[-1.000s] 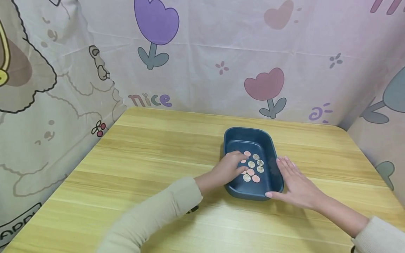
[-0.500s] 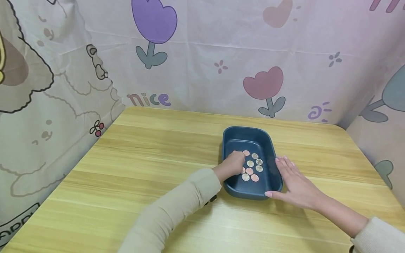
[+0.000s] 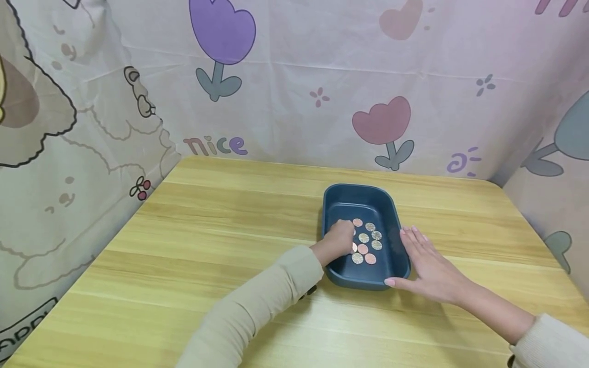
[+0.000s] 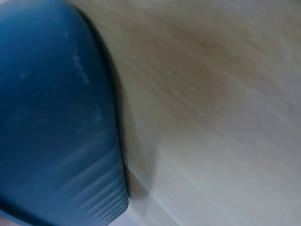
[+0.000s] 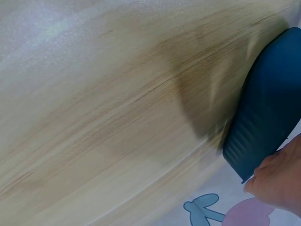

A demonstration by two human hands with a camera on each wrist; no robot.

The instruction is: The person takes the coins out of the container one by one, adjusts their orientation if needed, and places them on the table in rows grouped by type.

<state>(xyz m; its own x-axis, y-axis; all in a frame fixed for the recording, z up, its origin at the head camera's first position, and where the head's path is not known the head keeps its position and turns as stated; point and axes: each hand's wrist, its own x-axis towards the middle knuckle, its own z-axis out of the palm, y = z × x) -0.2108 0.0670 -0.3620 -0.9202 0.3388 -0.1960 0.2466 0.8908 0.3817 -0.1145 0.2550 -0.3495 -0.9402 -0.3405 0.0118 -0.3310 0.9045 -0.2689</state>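
Inside a dark blue tray (image 3: 361, 197), the left hand (image 3: 339, 237) reaches over the left wall, knuckles up and fingers bent down among round coin-like discs; its fingertips are hidden. Several discs are pinkish, like one disc (image 3: 370, 258) at the near end, and others pale gold with a pattern, like a disc (image 3: 377, 245) to the right. Outside the tray, the right hand (image 3: 430, 266) rests straight fingers against the right wall, thumb at the near right corner. The right wrist view shows part of that hand (image 5: 277, 179) touching the tray (image 5: 268, 103).
The tray stands on a light wood-grain table (image 3: 221, 214). A printed cloth (image 3: 294, 76) with tulips and other drawings hangs behind and at both sides. In the left wrist view, the tray's outer wall (image 4: 56, 117) fills the left side beside the table.
The left hand has moved slightly right and its spread thumb and fingers have come down out of sight among the discs. The right hand has stayed against the tray.
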